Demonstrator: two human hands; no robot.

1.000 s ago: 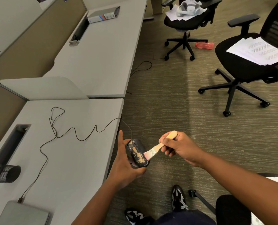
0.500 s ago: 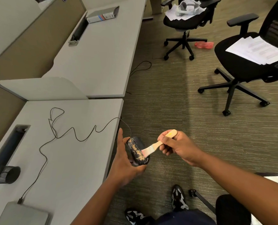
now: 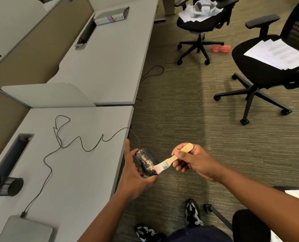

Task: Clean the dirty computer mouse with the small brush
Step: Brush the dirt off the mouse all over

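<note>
My left hand [image 3: 133,173] grips a black computer mouse [image 3: 146,162] just off the desk's front edge, over the carpet. Tan dirt is caked along the mouse's upper side. Its thin black cable [image 3: 71,144] trails back in loops across the desk. My right hand [image 3: 194,162] pinches the wooden handle of a small brush [image 3: 171,160]. The brush's pale bristles touch the lower end of the dirty patch.
The grey desk [image 3: 85,172] lies to my left, with a closed laptop [image 3: 26,229] at its near corner and a black mesh cup [image 3: 10,186] by a cable slot. Two black office chairs [image 3: 260,72] with papers stand on the carpet to the right. My feet show below.
The brush has swept a short way along the dirty patch, up and then back down toward its lower end. The left hand holds the mouse almost still.
</note>
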